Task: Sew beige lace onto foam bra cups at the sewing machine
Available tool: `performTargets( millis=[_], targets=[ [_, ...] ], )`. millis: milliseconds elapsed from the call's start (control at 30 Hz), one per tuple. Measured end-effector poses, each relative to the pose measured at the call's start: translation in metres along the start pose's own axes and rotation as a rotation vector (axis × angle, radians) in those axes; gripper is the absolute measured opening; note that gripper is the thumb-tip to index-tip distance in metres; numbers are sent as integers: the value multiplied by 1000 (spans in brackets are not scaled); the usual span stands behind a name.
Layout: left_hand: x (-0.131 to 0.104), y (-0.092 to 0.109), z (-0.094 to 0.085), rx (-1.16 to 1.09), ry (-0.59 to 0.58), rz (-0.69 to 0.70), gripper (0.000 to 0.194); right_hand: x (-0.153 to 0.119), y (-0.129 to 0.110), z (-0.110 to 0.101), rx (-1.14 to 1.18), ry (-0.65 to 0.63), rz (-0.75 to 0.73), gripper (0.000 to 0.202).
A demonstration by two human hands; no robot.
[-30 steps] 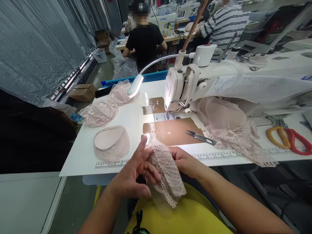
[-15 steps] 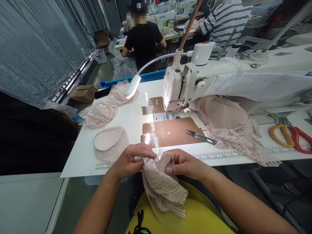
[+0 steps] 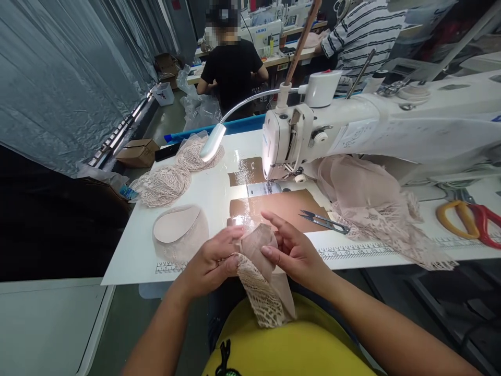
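Note:
In front of the table edge I hold a folded piece of beige lace fabric (image 3: 260, 292), its sheer lining turned partly outward and its lower end hanging over my lap. My left hand (image 3: 209, 263) pinches the fabric's upper left edge between thumb and fingers. My right hand (image 3: 297, 253) has its thumb against the lining and some fingers behind it, while the index finger stretches out. Beyond my hands are the sewing machine (image 3: 282, 141) and thread snips (image 3: 324, 221). A pale cup piece with sheer fabric (image 3: 180, 230) lies left of my left hand.
Gathered lace pieces (image 3: 164, 185) lie at the table's left under a gooseneck lamp (image 3: 213, 142). More beige lace fabric (image 3: 360, 183) is bunched right of the needle. Scissors with orange and red handles (image 3: 460, 219) rest at far right. Two people work behind the machine.
My right hand has opened somewhat, its index finger now extended upward. The fabric has been turned, showing more of the sheer lining, and its hanging lace is narrower.

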State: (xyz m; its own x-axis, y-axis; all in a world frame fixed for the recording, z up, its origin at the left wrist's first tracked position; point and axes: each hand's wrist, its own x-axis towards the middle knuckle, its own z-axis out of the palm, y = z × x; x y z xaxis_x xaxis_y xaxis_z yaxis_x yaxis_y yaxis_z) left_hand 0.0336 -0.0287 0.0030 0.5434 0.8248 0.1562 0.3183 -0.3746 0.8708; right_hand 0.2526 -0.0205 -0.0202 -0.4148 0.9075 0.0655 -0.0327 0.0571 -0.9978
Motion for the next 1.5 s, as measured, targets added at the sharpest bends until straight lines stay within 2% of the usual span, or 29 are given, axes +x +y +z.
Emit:
performTargets(
  millis=[67,133,200,233,267,300,367,433,467,533,600,633,733,767,800,967,1067,1167,1267,1300,1400,1433,1500],
  targets=[
    [4,-10,12,-145,34,-25,37,0,-4,-1,-171,-41,-118,44],
    [6,-15,22,-230,208,-83,36,0,-8,-5,-309,-219,-189,25],
    [6,-13,27,-264,396,-144,37,-1,-10,-12,-428,-426,-205,34],
    [5,-12,28,-261,473,-169,38,-2,-10,-16,-508,-475,-199,40],
    [5,-10,27,-243,532,-183,40,-3,-10,-22,-601,-464,-184,45],
    [4,-8,26,-210,577,-185,41,-4,-10,-27,-695,-398,-166,48],
    [4,-7,24,-125,627,-170,42,-5,-8,-36,-812,-181,-141,47],
    [4,-6,25,-70,611,-152,42,-6,-8,-38,-764,-14,-191,44],
    [5,-6,27,-58,602,-147,42,-6,-8,-34,-701,12,-255,52],
    [5,-5,33,-53,571,-149,40,-5,-9,-22,-599,-27,-374,82],
    [4,-4,38,-67,513,-132,36,-1,-10,-8,-567,-70,-375,88],
    [2,-3,40,-76,480,-113,34,1,-10,-3,-527,-88,-312,81],
    [-5,-5,40,-89,415,-52,33,8,-8,0,-271,-210,-34,34],
    [-7,-6,39,-95,409,-32,33,10,-8,-2,-176,-249,30,25],
    [-8,-7,38,-110,406,-7,33,12,-7,-4,-97,-264,58,25],
    [-10,-18,38,-287,381,108,37,17,-2,-8,131,-179,37,26],
    [-13,-26,37,-376,385,23,43,16,2,-8,238,-160,101,29],
    [-17,-35,27,-466,455,-148,45,14,4,-9,232,-132,106,32],
    [-16,-35,12,-433,466,-214,29,13,4,-10,147,-132,120,38],
    [-14,-33,8,-387,426,-205,30,13,3,-10,107,-126,130,38],
    [-6,-21,3,-268,179,-219,60,14,1,-6,-16,-103,147,32],
    [-2,-18,4,-260,99,-248,58,14,0,-5,-49,-98,142,28],
    [4,-14,8,-289,-4,-304,40,15,-3,-3,-101,-89,113,21]
  ],
)
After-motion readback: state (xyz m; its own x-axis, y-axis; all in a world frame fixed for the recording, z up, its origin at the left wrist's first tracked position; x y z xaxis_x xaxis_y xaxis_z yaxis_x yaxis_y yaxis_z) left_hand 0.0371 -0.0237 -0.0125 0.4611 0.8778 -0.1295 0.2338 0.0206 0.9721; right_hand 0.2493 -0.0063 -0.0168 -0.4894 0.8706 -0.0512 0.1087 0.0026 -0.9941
